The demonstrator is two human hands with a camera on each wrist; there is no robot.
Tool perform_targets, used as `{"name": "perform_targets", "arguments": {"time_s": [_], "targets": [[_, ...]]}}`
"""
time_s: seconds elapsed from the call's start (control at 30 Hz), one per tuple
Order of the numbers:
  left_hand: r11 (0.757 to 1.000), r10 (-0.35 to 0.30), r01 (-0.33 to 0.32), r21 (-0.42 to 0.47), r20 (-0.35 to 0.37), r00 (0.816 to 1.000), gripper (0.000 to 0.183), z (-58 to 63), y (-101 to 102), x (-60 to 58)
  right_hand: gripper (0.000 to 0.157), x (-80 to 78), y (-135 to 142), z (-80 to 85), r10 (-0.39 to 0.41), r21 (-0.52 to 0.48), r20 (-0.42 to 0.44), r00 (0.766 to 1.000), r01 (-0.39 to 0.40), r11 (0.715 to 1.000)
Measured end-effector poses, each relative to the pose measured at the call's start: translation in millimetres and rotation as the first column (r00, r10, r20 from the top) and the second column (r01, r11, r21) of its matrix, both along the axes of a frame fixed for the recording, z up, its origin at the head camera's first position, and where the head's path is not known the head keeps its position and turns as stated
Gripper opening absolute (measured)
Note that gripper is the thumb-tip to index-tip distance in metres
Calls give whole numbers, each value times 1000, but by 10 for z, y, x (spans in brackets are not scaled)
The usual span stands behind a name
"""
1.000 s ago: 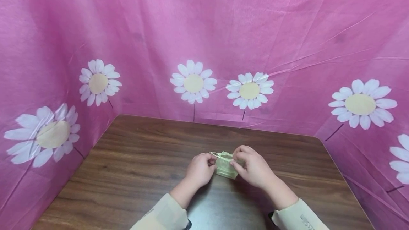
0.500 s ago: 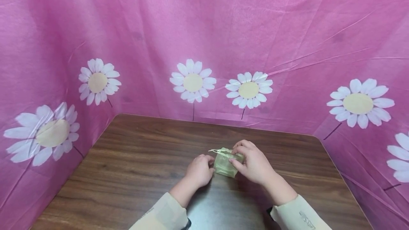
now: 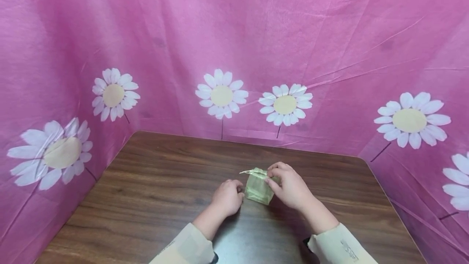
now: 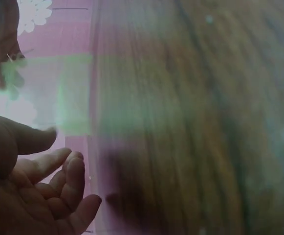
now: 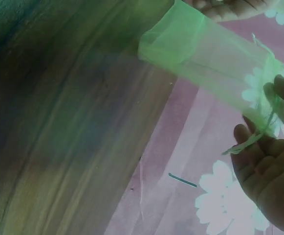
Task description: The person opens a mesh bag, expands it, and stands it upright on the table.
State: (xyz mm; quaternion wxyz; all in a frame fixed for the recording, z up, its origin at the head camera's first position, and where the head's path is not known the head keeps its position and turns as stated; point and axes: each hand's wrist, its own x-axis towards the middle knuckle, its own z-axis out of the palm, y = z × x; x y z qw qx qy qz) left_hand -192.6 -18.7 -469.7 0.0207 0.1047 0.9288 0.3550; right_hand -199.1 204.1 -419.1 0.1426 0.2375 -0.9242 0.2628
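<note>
A sheer light-green drawstring pouch stands upright near the middle of the table, its see-through cloth showing nothing inside. My right hand pinches its top edge on the right side, thumb in front and fingers behind; in the right wrist view the thumb presses the gathered mouth near the cord. A pale cord end sticks out to the left at the pouch's mouth. Just left of the pouch, my left hand has loosely bent fingers and holds nothing; the left wrist view shows a gap between its thumb and fingers.
The brown wood-grain table reaches back to a pink cloth printed with white daisies, which hangs along the back and both sides.
My left hand has released the pouch's cord at the left and drawn slightly away. My right hand keeps its hold on the mouth, and the pouch's front now faces me more fully.
</note>
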Motion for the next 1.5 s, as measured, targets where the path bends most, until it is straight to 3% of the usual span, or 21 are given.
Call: {"name": "perform_targets", "arguments": {"time_s": [0.07, 0.13, 0.17, 0.23, 0.33, 0.37, 0.47, 0.63, 0.83, 0.9, 1.07, 1.17, 1.23, 1.3, 1.37, 1.43, 1.5], "targets": [[996, 18, -18, 83, 7, 1000, 19, -10, -13, -8, 10, 20, 13, 50, 16, -58, 5, 1000, -15, 998], [974, 43, -51, 222, 42, 998, 19, -19, -18, -24, 14, 36, 27, 114, 26, -131, -1, 1000, -26, 991], [948, 51, -70, 309, 70, 996, 19, -19, -21, -33, 15, 43, 30, 145, 32, -164, -6, 999, -33, 986], [871, 48, -111, 479, 142, 989, 20, -20, -22, -52, 17, 50, 30, 191, 40, -206, -10, 999, -41, 978], [755, 34, -207, 622, 279, 960, 21, -8, -20, -63, 18, 61, 19, 217, 46, -232, 2, 999, -44, 972], [726, 23, -233, 647, 316, 949, 22, -4, -19, -63, 18, 66, 14, 218, 51, -237, 2, 999, -49, 970], [674, -4, -285, 681, 389, 921, 25, 6, -25, -48, 18, 74, -1, 206, 58, -247, 3, 998, -56, 967], [580, -65, -307, 754, 419, 906, 39, -7, -59, -40, 18, 74, -9, 178, 53, -253, -2, 999, -52, 966], [381, -202, -354, 854, 450, 870, 32, -28, -94, -75, 18, 72, 2, 181, 46, -267, -15, 999, -48, 962], [339, -228, -363, 868, 450, 863, 27, -29, -97, -78, 18, 72, 9, 187, 42, -270, -10, 999, -43, 962], [307, -257, -361, 881, 442, 859, 23, -29, -103, -77, 17, 69, 30, 197, 34, -273, 6, 999, -31, 962], [310, -262, -355, 882, 438, 860, 22, -30, -104, -81, 17, 63, 41, 202, 31, -277, 15, 999, -25, 961], [325, -251, -355, 876, 443, 861, 22, -41, -105, -84, 17, 59, 46, 203, 31, -279, 22, 999, -23, 960], [357, -227, -355, 864, 449, 864, 22, -49, -107, -75, 17, 54, 47, 202, 31, -280, 31, 999, -21, 960], [405, -189, -357, 842, 459, 868, 22, -58, -105, -65, 17, 46, 48, 195, 25, -272, 32, 999, -15, 962], [471, -134, -345, 812, 453, 882, 22, -65, -96, -54, 19, 38, 50, 188, 19, -257, 31, 999, -10, 966], [545, -76, -311, 778, 415, 907, 24, -75, -79, -51, 19, 30, 51, 178, 10, -229, 22, 1000, -4, 974]]}}
